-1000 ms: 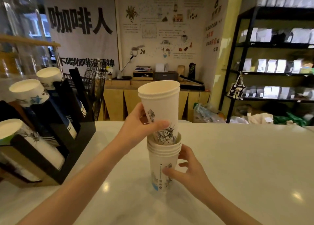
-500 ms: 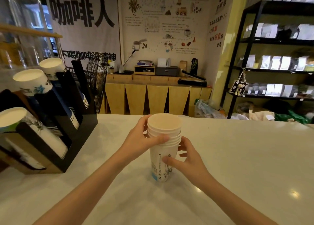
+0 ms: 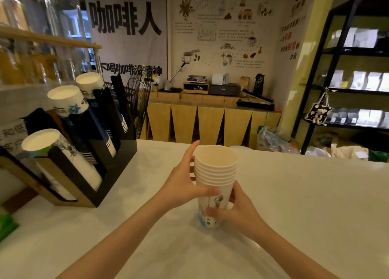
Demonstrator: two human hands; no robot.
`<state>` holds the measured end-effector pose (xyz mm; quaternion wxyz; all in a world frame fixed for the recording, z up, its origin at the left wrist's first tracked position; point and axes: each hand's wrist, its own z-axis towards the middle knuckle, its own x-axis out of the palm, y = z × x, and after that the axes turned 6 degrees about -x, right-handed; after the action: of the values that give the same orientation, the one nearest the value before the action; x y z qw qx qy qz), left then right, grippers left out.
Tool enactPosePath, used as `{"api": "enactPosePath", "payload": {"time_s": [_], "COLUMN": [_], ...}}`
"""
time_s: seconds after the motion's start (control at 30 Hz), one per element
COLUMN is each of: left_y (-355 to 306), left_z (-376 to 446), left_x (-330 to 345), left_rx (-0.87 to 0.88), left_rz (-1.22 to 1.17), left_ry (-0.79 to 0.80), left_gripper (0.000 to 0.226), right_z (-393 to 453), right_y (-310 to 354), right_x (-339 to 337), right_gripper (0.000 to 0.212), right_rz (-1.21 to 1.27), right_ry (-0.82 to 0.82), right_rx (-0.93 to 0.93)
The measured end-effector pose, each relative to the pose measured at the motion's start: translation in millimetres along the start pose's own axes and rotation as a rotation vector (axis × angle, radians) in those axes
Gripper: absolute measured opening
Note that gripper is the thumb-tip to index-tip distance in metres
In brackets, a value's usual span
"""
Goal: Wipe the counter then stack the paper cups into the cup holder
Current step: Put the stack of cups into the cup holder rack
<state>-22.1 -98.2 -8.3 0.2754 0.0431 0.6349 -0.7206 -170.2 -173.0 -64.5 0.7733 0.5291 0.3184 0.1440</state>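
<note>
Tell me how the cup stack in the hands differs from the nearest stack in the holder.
The held cup stack stands upright, mouth up, on the counter; the nearest holder stack lies tilted in the black cup holder, base end outward. The left hand and right hand grip the held one; nothing touches the other. Both are nested white printed paper cups.

cup holder blocks the left; counter rightward lies open.

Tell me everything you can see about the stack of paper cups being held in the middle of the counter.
The stack of paper cups stands upright, mouth up, its base on or just above the white counter. Several cream rims are nested closely at the top; the inside looks plain cream. The outer cup's white wall carries a dark line drawing and blue print near the base. The left hand wraps its upper side, and the right hand closes its grip around the lower part.
</note>
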Motion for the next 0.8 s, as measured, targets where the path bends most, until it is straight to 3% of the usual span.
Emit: {"api": "enactPosePath", "payload": {"time_s": [0.1,0.27,0.47,0.57,0.8], "left_y": [-15.0,-37.6,-52.1,-52.4,-38.8], "left_z": [-5.6,-20.5,-47.2,-66.8,-99.7], "left_x": [-13.7,-51.2,-113.9,-141.0,-191.3], "left_rx": [0.115,0.334,0.302,0.232,0.169], "left_rz": [0.170,0.478,0.614,0.573,0.467], "left_ry": [-0.170,-0.403,-0.709,-0.828,-1.019], "left_gripper": [0.108,0.072,0.048,0.039,0.086], "right_z": [11.5,40.0,75.9,92.3,121.0], "right_y": [11.0,42.0,94.7,130.9,212.5], "right_x": [-0.1,5.7,24.5,37.1,85.2], "right_gripper": [0.073,0.083,0.086,0.071,0.065], "right_rz": [0.012,0.077,0.110,0.075,-0.211], "right_ry": [0.003,0.058,0.163,0.213,0.323], "right_rx": [-0.044,-0.164,-0.322,-0.446,-0.733]}}
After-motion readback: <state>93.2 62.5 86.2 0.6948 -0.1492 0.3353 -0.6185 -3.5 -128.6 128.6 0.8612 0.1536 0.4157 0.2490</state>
